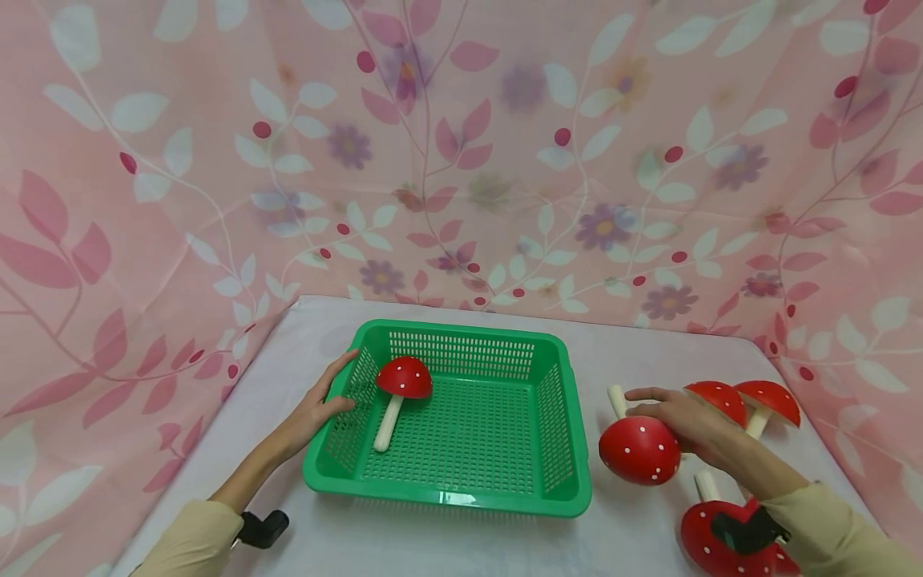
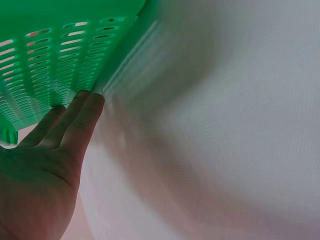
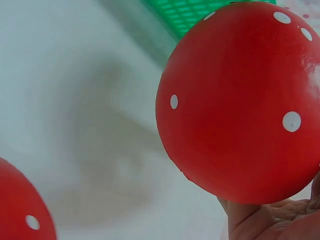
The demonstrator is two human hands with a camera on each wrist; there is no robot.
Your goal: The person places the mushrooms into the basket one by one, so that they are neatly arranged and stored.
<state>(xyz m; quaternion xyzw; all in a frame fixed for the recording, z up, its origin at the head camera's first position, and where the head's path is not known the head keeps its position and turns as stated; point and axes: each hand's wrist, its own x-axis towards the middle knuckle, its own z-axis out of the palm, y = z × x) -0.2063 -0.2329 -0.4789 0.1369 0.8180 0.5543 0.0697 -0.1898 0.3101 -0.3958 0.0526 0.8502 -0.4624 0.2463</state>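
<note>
My right hand (image 1: 674,417) holds a toy mushroom (image 1: 639,451) with a red, white-dotted cap and a pale stem pointing away from me. Its round cap (image 3: 240,105) fills much of the right wrist view, a soft shadow showing on the cloth beside it. To the left stands a green plastic basket (image 1: 454,502) with slotted walls. Another mushroom (image 1: 404,378) lies inside it, toward the left wall. Against the basket's left side rests my left hand (image 1: 312,417); in the left wrist view its straight fingers (image 2: 82,122) lie along the outer wall, hiding no mushroom.
More red mushrooms lie on the right of the white-covered table (image 1: 505,545): two at the back, one of them a mushroom (image 1: 767,401) near the edge, and others at the front, including a mushroom (image 1: 703,533) partly behind my right forearm. A pink floral curtain (image 1: 461,160) surrounds the table.
</note>
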